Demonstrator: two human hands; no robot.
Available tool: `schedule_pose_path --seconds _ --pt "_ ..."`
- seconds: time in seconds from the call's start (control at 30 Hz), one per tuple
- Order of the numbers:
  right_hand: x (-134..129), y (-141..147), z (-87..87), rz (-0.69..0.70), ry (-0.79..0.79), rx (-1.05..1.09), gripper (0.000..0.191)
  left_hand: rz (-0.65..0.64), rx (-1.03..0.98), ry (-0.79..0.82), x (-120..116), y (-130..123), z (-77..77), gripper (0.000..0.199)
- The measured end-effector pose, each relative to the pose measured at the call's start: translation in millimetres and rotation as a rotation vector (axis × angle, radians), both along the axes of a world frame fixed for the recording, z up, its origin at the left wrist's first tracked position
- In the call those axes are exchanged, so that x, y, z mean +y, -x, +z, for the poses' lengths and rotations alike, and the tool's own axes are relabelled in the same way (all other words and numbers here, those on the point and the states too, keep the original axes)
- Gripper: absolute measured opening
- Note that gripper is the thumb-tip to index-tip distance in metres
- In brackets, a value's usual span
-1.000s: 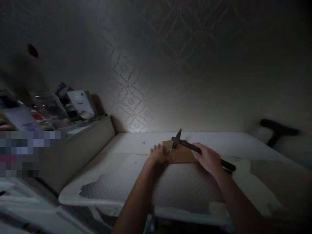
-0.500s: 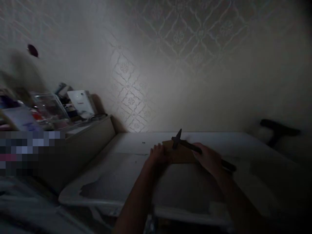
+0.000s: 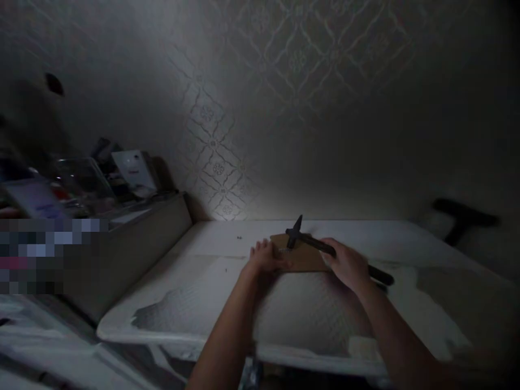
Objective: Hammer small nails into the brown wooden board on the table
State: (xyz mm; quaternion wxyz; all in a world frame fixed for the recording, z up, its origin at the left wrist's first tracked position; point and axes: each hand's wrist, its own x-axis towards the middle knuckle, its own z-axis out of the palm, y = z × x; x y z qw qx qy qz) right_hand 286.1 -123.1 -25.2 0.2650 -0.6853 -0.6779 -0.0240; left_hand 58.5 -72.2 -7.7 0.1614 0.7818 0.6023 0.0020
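My right hand (image 3: 348, 265) is wrapped round the dark handle of a hammer (image 3: 319, 245). The hammer's head hangs over a brown board (image 3: 305, 259) that lies on the white table. My left hand (image 3: 266, 257) rests at the board's left edge, fingers apart, with the thumb reaching over the board. Some small pale bits (image 3: 284, 250) show on the board beside the hammer head; they are too small to make out.
The white table (image 3: 195, 295) has worn patches and stands against a patterned wall. Tiny dark pieces (image 3: 239, 237) lie on its left part. A raised shelf (image 3: 150, 219) on the left holds a white box (image 3: 134, 169) and clutter.
The light on the wall has dimmed while the table and board look brighter. The hands and hammer have hardly moved.
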Motion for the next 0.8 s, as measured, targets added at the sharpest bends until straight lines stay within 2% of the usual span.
schedule_pose_path --seconds 0.33,0.47,0.63,0.8 --pt "1.8 -5.2 -0.8 -0.059 -0.071 0.016 0.030 -0.009 0.013 -0.019 2.0 0.4 -1.9 0.101" --pt "3.1 -11.7 0.2 -0.204 -0.023 0.007 0.029 -0.019 -0.009 -0.045 4.1 1.7 -5.4 0.102" --pt "1.8 -21.9 -2.8 -0.418 0.070 0.042 0.031 -0.017 -0.009 -0.004 3.7 2.1 -4.7 0.103" --pt "-2.2 -28.0 -3.8 -0.506 0.082 0.093 0.032 -0.033 -0.025 0.022 1.4 1.8 -1.6 0.108"
